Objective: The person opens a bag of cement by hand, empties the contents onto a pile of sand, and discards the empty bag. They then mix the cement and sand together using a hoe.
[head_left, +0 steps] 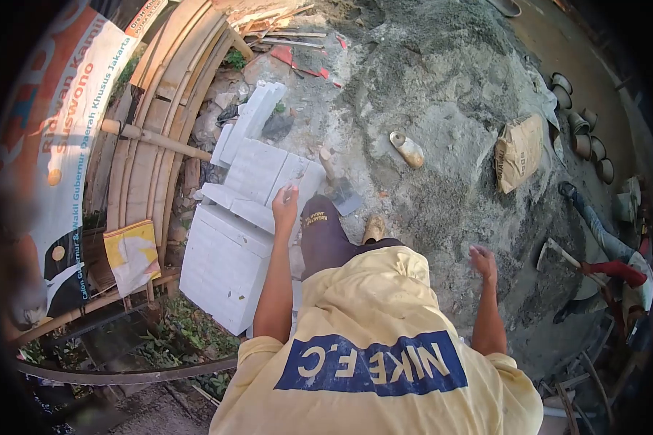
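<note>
My left hand (286,206) hangs loosely bent over the stacked white blocks (257,170), its fingers a little apart and nothing seen in them. A large white block (221,264) lies at the near end of the stack, left of my forearm. Out to the other side, my right hand (484,262) is raised over the grey sand with loosely spread, bare fingers. A tool with a flat metal blade (347,201) and a short wooden handle (327,162) lies on the ground just beyond my knee.
A grey sand heap (442,87) rises ahead, with a dented cylindrical container (407,150) and a paper sack (519,154) on it. At right, a person (624,272) holds a hoe (559,250); several buckets (582,123) stand beyond. Wooden planks (170,94) and a banner (87,109) border the left.
</note>
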### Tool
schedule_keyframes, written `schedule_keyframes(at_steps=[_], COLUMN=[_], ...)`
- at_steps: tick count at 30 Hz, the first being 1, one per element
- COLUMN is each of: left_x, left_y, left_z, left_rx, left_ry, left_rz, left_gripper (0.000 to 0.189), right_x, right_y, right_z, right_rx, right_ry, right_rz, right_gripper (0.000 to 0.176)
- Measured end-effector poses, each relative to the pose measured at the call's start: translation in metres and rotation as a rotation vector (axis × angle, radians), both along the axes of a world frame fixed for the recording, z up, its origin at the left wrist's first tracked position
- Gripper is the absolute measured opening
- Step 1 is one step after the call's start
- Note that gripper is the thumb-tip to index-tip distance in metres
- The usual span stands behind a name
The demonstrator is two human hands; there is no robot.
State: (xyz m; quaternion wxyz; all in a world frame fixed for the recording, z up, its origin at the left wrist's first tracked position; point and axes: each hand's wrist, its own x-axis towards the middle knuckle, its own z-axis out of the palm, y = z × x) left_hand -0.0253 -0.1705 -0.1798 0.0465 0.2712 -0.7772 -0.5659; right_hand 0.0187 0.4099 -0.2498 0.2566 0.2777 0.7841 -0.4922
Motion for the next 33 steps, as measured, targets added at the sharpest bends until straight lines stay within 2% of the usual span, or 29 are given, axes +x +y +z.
schedule_keyframes(at_steps=[2,3,4,5,6,8,10,12,13,16,18,19,20,22,24,25,27,30,32,33], left_x=[0.023,0.034,0.038,0.035,0.033,0.026,0.016,0.001,-0.010,-0.033,-0.051,-0.060,-0.070,-0.090,-0.107,-0.116,-0.129,-0.153,-0.166,-0.172], left_y=[-0.005,-0.014,-0.021,-0.025,-0.031,-0.036,-0.032,-0.021,-0.018,-0.008,-0.006,-0.008,-0.009,0.000,0.015,0.020,0.022,0.021,0.019,0.018], left_z=[0.037,0.050,0.057,0.064,0.072,0.073,0.057,0.038,0.028,-0.008,-0.026,-0.040,-0.050,-0.046,-0.032,-0.029,-0.035,-0.043,-0.059,-0.065], left_rx=[0.223,0.246,0.268,0.253,0.221,0.177,0.173,0.123,0.062,-0.063,-0.131,-0.187,-0.244,-0.328,-0.488,-0.490,-0.725,-0.666,-0.685,-0.701], left_ry=[-0.130,-0.148,-0.165,-0.178,-0.212,-0.265,-0.282,-0.307,-0.337,-0.375,-0.381,-0.314,-0.246,-0.247,-0.208,-0.195,-0.133,-0.116,-0.144,-0.177], left_rz=[0.117,0.128,0.148,0.137,0.144,0.135,0.059,-0.008,-0.062,-0.189,-0.250,-0.281,-0.314,-0.346,-0.395,-0.414,-0.410,-0.494,-0.564,-0.623], left_gripper=[0.055,0.056,0.058,0.058,0.059,0.060,0.061,0.060,0.060,0.059,0.058,0.058,0.058,0.061,0.066,0.066,0.070,0.074,0.073,0.072], right_x=[-0.066,-0.096,-0.126,-0.149,-0.161,-0.149,-0.113,-0.053,-0.016,0.132,0.249,0.281,0.309,0.389,0.376,0.359,0.337,0.310,0.293,0.281], right_y=[-0.008,-0.022,-0.037,-0.080,-0.114,-0.154,-0.174,-0.178,-0.172,-0.132,-0.104,-0.091,-0.088,-0.053,-0.061,-0.068,-0.082,-0.115,-0.144,-0.159], right_z=[-0.028,-0.049,-0.066,-0.046,-0.014,0.039,0.042,-0.023,-0.057,-0.115,-0.155,-0.134,-0.115,-0.152,-0.111,-0.089,-0.089,-0.108,-0.130,-0.131], right_rx=[-0.052,-0.005,-0.065,-0.215,-0.621,-0.900,-0.441,-0.144,-0.291,-0.257,-0.198,-0.112,-0.057,0.089,0.085,0.093,0.034,-0.170,-0.243,-0.280], right_ry=[0.011,0.099,0.182,0.347,0.405,0.431,0.416,0.467,0.317,-0.232,-0.225,-0.277,-0.181,-0.125,-0.094,-0.072,-0.016,0.031,-0.025,-0.057], right_rz=[-0.135,-0.335,-0.545,-0.908,-1.086,-0.607,-0.136,-0.155,-0.324,-0.762,-1.268,-1.529,-1.716,-1.781,-1.837,-1.870,-1.856,-1.707,-1.562,-1.562], right_gripper=[0.046,0.046,0.047,0.036,0.035,0.038,0.040,0.042,0.044,0.040,0.038,0.037,0.037,0.038,0.039,0.040,0.040,0.044,0.045,0.043])
